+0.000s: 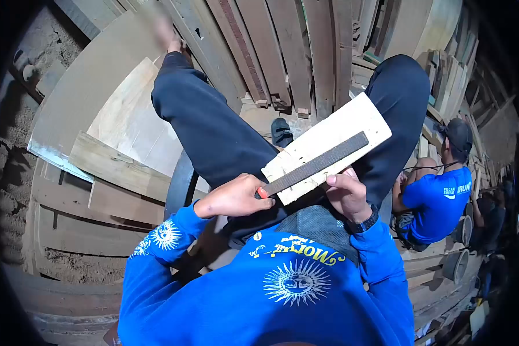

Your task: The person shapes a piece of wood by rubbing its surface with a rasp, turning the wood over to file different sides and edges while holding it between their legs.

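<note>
My left hand (238, 197) is closed around the orange handle of a flat, dark rasp (323, 161). The rasp lies slantwise over the face of a pale wooden board (334, 135), which rests across my lap and thighs. My right hand (349, 193) grips the board's near edge, thumb on top and the other fingers partly hidden beneath it. Small dark marks show on the wood beside the rasp.
Long planks (282, 52) lie side by side in front of my feet. Wide boards (130, 109) lean at the left. To the right a person in a blue shirt (444, 199) sits near stacked timber, with a bucket (455, 266) behind.
</note>
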A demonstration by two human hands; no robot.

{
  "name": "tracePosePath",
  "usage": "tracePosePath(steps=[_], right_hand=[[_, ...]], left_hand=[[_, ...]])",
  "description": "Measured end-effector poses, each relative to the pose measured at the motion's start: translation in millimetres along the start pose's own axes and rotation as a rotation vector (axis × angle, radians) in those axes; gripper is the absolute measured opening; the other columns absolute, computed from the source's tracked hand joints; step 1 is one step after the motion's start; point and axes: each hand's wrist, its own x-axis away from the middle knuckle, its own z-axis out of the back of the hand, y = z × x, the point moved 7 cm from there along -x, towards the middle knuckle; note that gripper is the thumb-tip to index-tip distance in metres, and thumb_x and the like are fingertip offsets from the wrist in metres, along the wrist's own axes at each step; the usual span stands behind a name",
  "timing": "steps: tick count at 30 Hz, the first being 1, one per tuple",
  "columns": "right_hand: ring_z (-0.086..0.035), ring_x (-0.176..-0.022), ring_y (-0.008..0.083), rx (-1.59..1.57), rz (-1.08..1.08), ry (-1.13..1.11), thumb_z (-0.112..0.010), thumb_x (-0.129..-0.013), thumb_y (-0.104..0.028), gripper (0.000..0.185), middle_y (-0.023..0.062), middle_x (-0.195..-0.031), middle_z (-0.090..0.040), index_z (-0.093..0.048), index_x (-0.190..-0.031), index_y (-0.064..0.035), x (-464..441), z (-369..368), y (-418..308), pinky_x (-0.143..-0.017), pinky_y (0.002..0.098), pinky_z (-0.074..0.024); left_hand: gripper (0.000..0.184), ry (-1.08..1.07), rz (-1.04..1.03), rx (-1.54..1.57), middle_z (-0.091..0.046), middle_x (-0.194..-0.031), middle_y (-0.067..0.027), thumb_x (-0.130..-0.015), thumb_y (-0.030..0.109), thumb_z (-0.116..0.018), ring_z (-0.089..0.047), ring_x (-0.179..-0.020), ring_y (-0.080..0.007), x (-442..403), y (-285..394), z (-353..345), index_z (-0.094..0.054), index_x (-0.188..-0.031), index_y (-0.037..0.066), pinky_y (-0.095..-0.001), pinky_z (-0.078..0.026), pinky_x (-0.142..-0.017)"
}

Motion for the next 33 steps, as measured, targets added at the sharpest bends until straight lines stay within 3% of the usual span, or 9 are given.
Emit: tracePosePath(steps=[4, 13, 18, 20, 21, 22, 24, 28, 33], right_hand=[[-0.063, -0.106, 0.0174, 0.234, -0.026, 0.09, -0.068, -0.089, -0.023, 0.05, 0.0104, -0.118, -0.062, -0.049, -0.127, 0.0033, -4.3, -6.3, 4.4, -0.091, 0.0309, -0.0511], [-0.062, -0.1, 0.0138, 0.162, 0.024, 0.163, -0.066, -0.091, -0.013, 0.03, 0.0096, -0.109, -0.067, -0.06, -0.116, 0.0043, -8.5, -16.6, 9.7, -0.089, 0.0283, -0.0483], [-0.064, -0.1, 0.0162, 0.089, -0.066, 0.175, -0.061, -0.093, -0.012, 0.031, 0.0111, -0.109, -0.067, -0.059, -0.118, 0.0053, -9.5, -11.3, 17.4, -0.09, 0.0299, -0.0498], [-0.064, -0.102, 0.0183, 0.086, -0.095, 0.179, -0.061, -0.092, -0.013, 0.033, 0.0118, -0.111, -0.066, -0.056, -0.12, 0.005, -9.9, -9.9, 18.3, -0.092, 0.0316, -0.0505], [-0.065, -0.104, 0.0203, 0.079, -0.122, 0.178, -0.062, -0.092, -0.013, 0.036, 0.0126, -0.112, -0.065, -0.054, -0.122, 0.0046, -10.3, -10.0, 19.9, -0.093, 0.0332, -0.0513], [-0.065, -0.103, 0.0207, 0.086, -0.145, 0.178, -0.062, -0.092, -0.012, 0.035, 0.0127, -0.112, -0.065, -0.054, -0.121, 0.0044, -10.3, -10.5, 19.8, -0.093, 0.0334, -0.052], [-0.065, -0.103, 0.0207, 0.095, -0.132, 0.181, -0.062, -0.091, -0.013, 0.035, 0.0126, -0.111, -0.065, -0.054, -0.121, 0.0046, -11.7, -8.6, 22.0, -0.092, 0.0334, -0.0522], [-0.065, -0.103, 0.021, 0.119, -0.147, 0.186, -0.063, -0.09, -0.014, 0.038, 0.0129, -0.112, -0.065, -0.053, -0.122, 0.0053, -10.7, -6.3, 18.3, -0.093, 0.0333, -0.0516], [-0.065, -0.101, 0.0179, 0.089, -0.129, 0.199, -0.062, -0.092, -0.013, 0.035, 0.0122, -0.111, -0.066, -0.056, -0.12, 0.007, -11.7, -10.8, 21.4, -0.089, 0.031, -0.0521]], left_hand=[[0.028, -0.091, 0.083, 0.133, -0.055, -0.054, -0.0022, -0.091, 0.019, -0.061, -0.053, -0.049, -0.0095, 3.8, 6.7, -10.7, -0.061, -0.072, -0.002, -0.0284, -0.043, -0.047], [0.037, -0.199, 0.025, -0.237, -0.066, -0.069, -0.0133, -0.09, 0.034, -0.069, -0.066, -0.063, -0.0252, 18.9, 28.5, 5.0, -0.067, -0.095, -0.002, -0.0375, -0.051, -0.062], [0.019, 0.967, -0.376, -0.201, -0.068, -0.088, -0.0116, -0.084, 0.014, -0.07, -0.066, -0.087, -0.0252, 119.8, 112.8, 130.2, -0.067, -0.094, -0.002, -0.0358, -0.051, -0.082], [0.022, 1.369, -1.087, -0.336, -0.065, -0.105, -0.0176, -0.096, 0.009, -0.051, -0.063, -0.1, -0.0275, 197.4, 152.2, 143.9, -0.064, -0.107, -0.004, -0.0403, -0.052, -0.088], [0.03, 1.776, -0.916, -1.175, -0.062, -0.105, -0.0151, -0.097, 0.016, -0.049, -0.062, -0.105, -0.0293, 268.4, 128.2, 148.1, -0.058, -0.117, -0.005, -0.0431, -0.049, -0.096], [0.092, 1.403, -0.94, -1.783, -0.023, -0.154, -0.0257, -0.095, 0.036, -0.06, -0.038, -0.138, -0.0357, 258.3, 175.2, 124.7, 0.004, -0.154, 0.006, -0.0398, -0.042, -0.113], [0.087, 1.165, -0.841, -1.681, -0.026, -0.152, -0.0246, -0.096, 0.035, -0.059, -0.039, -0.136, -0.0345, 217.9, 172.6, 126.5, 0.0, -0.153, 0.005, -0.0394, -0.042, -0.112], [0.078, 1.674, -0.364, -1.316, -0.03, -0.149, -0.0223, -0.097, 0.033, -0.056, -0.042, -0.131, -0.0322, -0.1, -33.3, 341.8, -0.006, -0.15, 0.005, -0.0385, -0.042, -0.11], [0.067, 1.888, -0.141, -1.361, -0.036, -0.144, -0.0194, -0.098, 0.03, -0.052, -0.046, -0.126, -0.0292, -71.9, -111.3, 431.9, -0.015, -0.147, 0.004, -0.0374, -0.042, -0.108]])
